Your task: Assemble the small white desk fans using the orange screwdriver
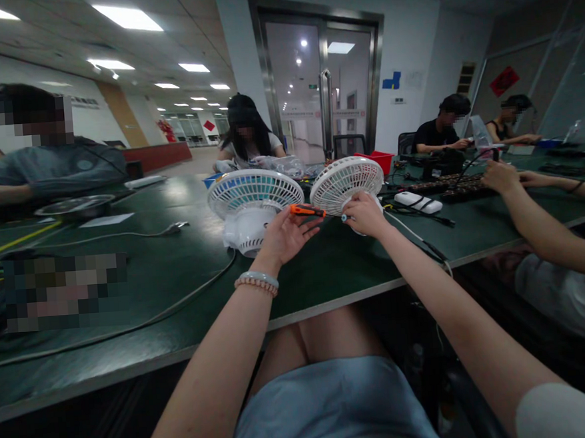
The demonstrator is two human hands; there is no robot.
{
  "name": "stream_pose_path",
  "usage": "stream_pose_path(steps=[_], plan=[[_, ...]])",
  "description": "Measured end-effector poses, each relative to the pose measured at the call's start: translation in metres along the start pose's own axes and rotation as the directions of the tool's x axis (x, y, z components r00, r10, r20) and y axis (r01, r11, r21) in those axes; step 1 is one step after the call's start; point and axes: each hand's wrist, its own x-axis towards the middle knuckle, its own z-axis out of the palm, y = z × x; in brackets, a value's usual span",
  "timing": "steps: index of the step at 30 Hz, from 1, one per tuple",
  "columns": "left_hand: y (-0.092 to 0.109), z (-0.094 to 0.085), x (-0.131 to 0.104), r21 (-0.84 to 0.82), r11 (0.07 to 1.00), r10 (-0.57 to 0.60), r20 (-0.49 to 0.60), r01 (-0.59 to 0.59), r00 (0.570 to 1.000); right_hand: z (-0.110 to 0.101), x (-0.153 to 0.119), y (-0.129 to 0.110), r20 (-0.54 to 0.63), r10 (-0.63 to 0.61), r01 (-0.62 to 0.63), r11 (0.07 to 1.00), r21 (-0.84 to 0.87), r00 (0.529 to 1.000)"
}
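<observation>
My left hand (288,236) is turned palm up, with an orange and black screwdriver (308,210) held at the thumb and the other fingers loosely spread. The screwdriver's thin shaft points right, toward my right hand (365,214). That hand is closed in front of the right-hand white fan (347,175); a small pale blue spot shows at its fingertips, but what it grips is unclear. Behind my left hand stands another white fan (246,229), its round grille tilted upward and its vented motor housing facing me.
Grey cords (178,306) cross the green table (297,289). A plug (175,228) lies at left. A white power-bank-like block (418,202) with a black cable is at right. A red bin (381,161) stands behind the fans. A co-worker's hand (500,176) works at right; other people sit around.
</observation>
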Motion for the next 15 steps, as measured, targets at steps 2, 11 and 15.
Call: stream_pose_path(steps=[2, 11, 15], plan=[[-0.0008, -0.0001, 0.0005, -0.002, 1.0, 0.002, -0.008, -0.002, 1.0, -0.0007, -0.0005, -0.0003, -0.008, -0.005, 0.005, 1.0, -0.003, 1.0], [-0.0023, 0.0006, 0.0011, -0.003, 1.0, 0.019, -0.026, -0.019, 0.999, -0.0037, -0.0015, -0.0024, -0.003, -0.012, 0.012, 1.0, -0.011, 1.0], [-0.002, 0.0026, 0.001, -0.018, 0.999, 0.025, -0.059, -0.026, 0.998, -0.0037, -0.0016, -0.0042, 0.003, 0.003, -0.003, 1.0, -0.015, 1.0]])
